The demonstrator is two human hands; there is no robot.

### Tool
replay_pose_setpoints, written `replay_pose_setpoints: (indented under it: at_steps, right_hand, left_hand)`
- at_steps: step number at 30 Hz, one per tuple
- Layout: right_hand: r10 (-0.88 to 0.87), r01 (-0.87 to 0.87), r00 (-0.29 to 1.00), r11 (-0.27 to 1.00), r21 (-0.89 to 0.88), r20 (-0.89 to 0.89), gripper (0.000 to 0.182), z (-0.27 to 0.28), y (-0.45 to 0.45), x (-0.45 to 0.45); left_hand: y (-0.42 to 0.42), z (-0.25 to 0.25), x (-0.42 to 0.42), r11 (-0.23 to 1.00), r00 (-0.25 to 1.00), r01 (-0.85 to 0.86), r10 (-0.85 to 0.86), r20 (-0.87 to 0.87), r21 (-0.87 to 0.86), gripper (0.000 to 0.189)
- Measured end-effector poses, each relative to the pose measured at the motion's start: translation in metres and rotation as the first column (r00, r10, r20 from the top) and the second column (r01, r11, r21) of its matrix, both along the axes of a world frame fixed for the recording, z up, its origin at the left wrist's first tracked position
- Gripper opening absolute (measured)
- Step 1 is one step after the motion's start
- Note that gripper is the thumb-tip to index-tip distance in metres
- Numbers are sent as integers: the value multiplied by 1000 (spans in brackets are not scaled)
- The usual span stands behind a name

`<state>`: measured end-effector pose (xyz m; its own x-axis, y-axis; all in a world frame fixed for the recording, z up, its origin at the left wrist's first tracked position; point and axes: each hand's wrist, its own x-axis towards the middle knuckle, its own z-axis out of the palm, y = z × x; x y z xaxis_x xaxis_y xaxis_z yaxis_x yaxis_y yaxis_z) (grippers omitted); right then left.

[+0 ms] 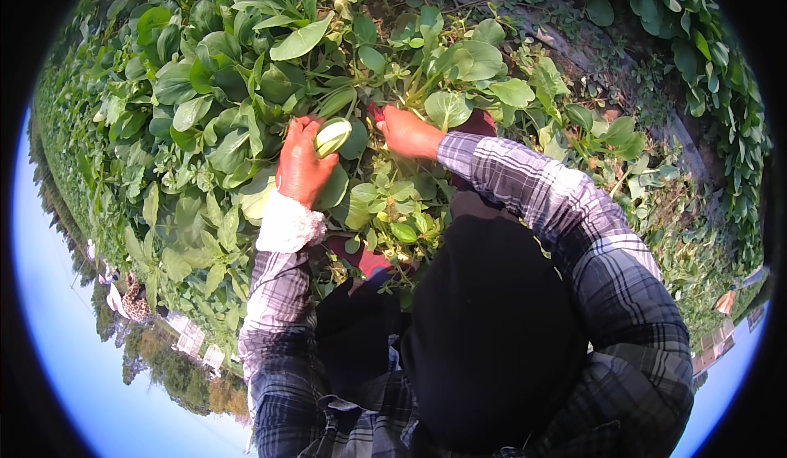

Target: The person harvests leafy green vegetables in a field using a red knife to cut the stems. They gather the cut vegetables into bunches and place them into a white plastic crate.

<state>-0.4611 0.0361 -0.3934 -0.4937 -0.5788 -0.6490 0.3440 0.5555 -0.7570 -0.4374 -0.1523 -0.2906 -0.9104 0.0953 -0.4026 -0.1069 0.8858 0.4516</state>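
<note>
My left hand (301,162) grips a green leafy vegetable, likely pak choi, by its stalks. Its pale, smooth base (332,137) points up and to the right, out past my thumb. The leaves of this plant merge with the greenery under the hand. To the right, my right hand (409,133) is closed around a small red handle (376,112); whatever the handle carries is hidden among stems. Just beyond this hand stands a leafy plant (473,61) with yellowish stalks. The two hands are a short gap apart and do not touch.
Dense pak choi (209,71) fills the bed ahead and left. Low weeds (393,209) grow between my arms. A dark strip of ground sheeting (565,46) runs along the right, with another leafy row (725,83) past it. A person in patterned clothing (136,301) is far left, near pale crates (187,335).
</note>
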Motion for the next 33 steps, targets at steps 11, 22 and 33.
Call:
replay_pose_setpoints:
  at_steps: [11, 22, 33]
  right_hand:
    - [202, -165, 897, 978, -125, 393, 26, 11, 16, 5]
    - [-482, 593, 805, 636, -494, 346, 55, 93, 92, -7]
    - [-339, 269, 935, 869, -415, -105, 36, 129, 128, -25]
  left_hand:
    - [11, 43, 2, 991, 993, 19, -4, -120, 129, 56]
    - [46, 72, 21, 612, 933, -359, 205, 296, 705, 51]
    - [70, 94, 20, 647, 837, -451, 69, 542, 615, 39]
